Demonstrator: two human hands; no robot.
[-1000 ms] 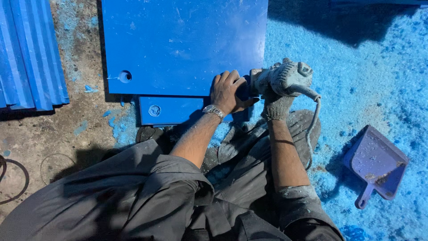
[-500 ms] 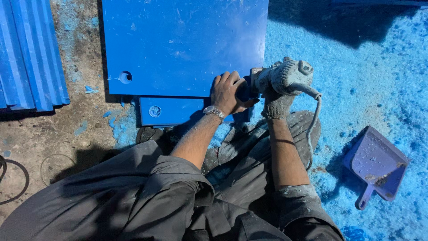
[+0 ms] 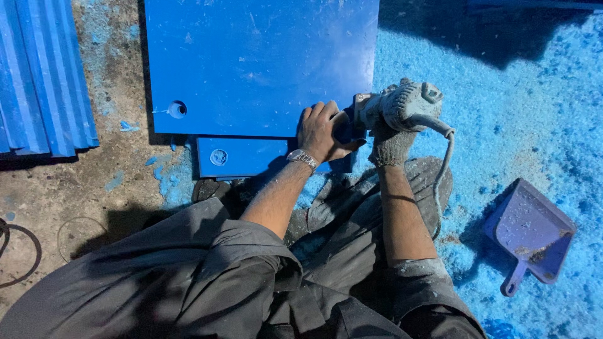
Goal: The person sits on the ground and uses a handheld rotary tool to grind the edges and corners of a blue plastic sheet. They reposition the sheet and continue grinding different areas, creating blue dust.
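The grinder (image 3: 402,103), a grey power tool, is sitting at the near right corner of the big blue panel (image 3: 260,63), its front end pressed against the panel's edge. The right hand (image 3: 391,145), in a dusty glove, is wrapping its fingers tightly round the grinder's body from below. The left hand (image 3: 321,133), bare and wearing a wristwatch (image 3: 302,159), is lying on the panel's near edge just left of the grinder, its fingers curled close round the tool's front; whether they are gripping a side handle cannot be told, since the hand is hiding that part. A cord (image 3: 443,157) is looping from the grinder's rear down past the right forearm.

A smaller blue plate (image 3: 242,157) with a round hole is sticking out from under the panel's near edge, left of the grinder. The panel itself is showing a hole (image 3: 178,109) near its left side. Blue shavings (image 3: 502,125) are covering the floor to the grinder's right, where a purple dustpan (image 3: 531,235) is lying. Well left of the grinder, a stack of blue strips (image 3: 41,75) is resting on the bare floor.
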